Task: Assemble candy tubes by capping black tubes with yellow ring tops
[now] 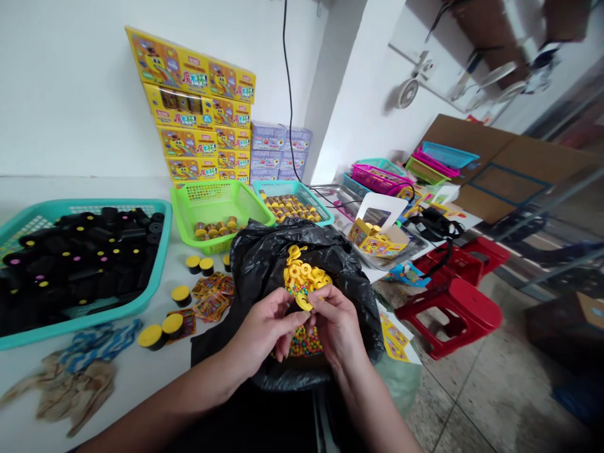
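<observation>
My left hand (pixel 264 324) and my right hand (pixel 338 321) meet over a container lined with a black plastic bag (pixel 255 264). Between their closed fingertips is a small, curved yellow plastic piece (pixel 302 302); its exact kind does not show. Just beyond the fingers, several yellow ring-shaped plastic pieces (pixel 304 272) lie heaped in the bag. Tiny multicoloured beads (pixel 302 345) fill the part below my hands, and more show among the yellow pieces. My fingers partly hide the held piece.
Left stand a teal basket (pixel 160 277) of black cylinders, yellow-lidded tubs (pixel 182 294), card packets (pixel 212 302) and a cloth (pixel 85 371). Behind are a green basket (pixel 221 195), a blue basket (pixel 325 214) and stacked yellow boxes (pixel 189 141). Red stools (pixel 457 314) stand right.
</observation>
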{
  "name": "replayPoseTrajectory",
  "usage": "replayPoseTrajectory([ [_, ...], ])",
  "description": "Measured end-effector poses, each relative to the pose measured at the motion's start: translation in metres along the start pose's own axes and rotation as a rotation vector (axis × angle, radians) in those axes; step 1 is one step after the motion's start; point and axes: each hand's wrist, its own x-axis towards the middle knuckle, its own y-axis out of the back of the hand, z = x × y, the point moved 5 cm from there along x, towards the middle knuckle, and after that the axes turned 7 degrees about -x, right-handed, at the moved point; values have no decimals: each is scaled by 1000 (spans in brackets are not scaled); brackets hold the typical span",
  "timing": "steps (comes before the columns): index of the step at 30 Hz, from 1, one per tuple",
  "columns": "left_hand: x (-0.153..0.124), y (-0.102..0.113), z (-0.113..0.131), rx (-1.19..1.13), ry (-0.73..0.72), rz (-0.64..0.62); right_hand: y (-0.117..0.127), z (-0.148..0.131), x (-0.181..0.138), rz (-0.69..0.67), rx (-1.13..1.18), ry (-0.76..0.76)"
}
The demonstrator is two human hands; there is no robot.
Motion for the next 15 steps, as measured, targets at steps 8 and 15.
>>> replayPoseTrajectory([
  [8,0,3,-1,7,17,88,-4,-3,-7,62,-220,126],
  [15,-3,4,4,152,-50,105,-14,9,-11,-101,-336,-29],
])
